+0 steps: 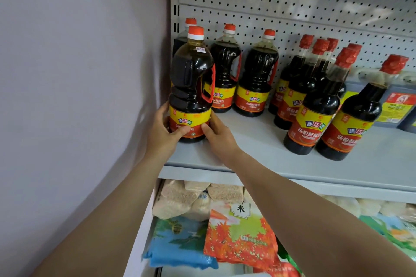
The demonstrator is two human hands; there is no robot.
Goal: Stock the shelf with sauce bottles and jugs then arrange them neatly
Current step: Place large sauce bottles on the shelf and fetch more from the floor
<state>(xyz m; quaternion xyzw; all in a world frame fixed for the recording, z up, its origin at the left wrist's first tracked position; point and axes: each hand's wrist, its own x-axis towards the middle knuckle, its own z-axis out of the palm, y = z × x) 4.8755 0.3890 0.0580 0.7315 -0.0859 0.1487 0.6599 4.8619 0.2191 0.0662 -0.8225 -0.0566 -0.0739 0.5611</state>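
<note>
Dark jug (191,87) is standing at the shelf (258,155) front; my left hand (163,129) and right hand (217,134) are gripping its base. Beyond my fingers, jugs (256,78) and bottles (315,105) are already standing; straightening is remaining.

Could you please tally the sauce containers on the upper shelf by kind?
Handled jugs: 4, one of them held at its base by the left hand and right hand.
Slim bottles: 7 visible.
Square grey canisters: at least 1, partly hidden.
Total: 12 at least.
</note>
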